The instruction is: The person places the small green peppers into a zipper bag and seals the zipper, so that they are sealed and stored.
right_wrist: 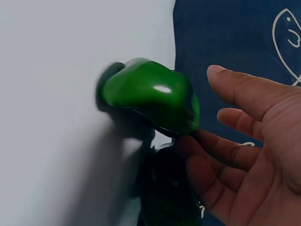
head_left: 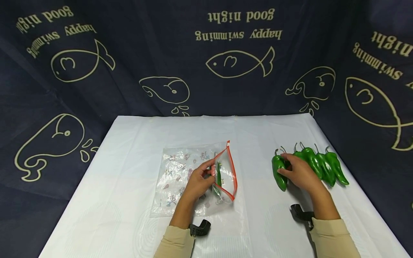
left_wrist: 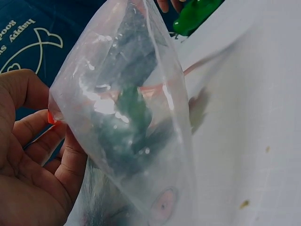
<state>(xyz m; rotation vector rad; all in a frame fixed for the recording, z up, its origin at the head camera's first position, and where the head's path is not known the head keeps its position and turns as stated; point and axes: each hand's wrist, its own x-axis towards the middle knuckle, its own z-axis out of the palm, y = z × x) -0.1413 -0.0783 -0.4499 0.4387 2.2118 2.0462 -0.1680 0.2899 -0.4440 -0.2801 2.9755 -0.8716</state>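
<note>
A clear printed zip bag (head_left: pixel 174 179) with a red zip edge lies on the white table, its mouth spread to the right. My left hand (head_left: pixel 200 182) pinches the bag's edge at the mouth, fingers curled on the red strip. Inside the bag, a green pepper (left_wrist: pixel 134 110) shows blurred through the plastic in the left wrist view. My right hand (head_left: pixel 299 171) is at the leftmost green pepper (head_left: pixel 279 172) of a row. In the right wrist view its thumb stands apart from that pepper (right_wrist: pixel 150 92), while a lower finger seems to touch it.
More green peppers (head_left: pixel 325 168) lie side by side at the table's right, beyond and under my right hand; one dark pepper (right_wrist: pixel 169 188) sits close below the first. A dark blue printed cloth (head_left: pixel 174 53) hangs behind the white table (head_left: pixel 258 132).
</note>
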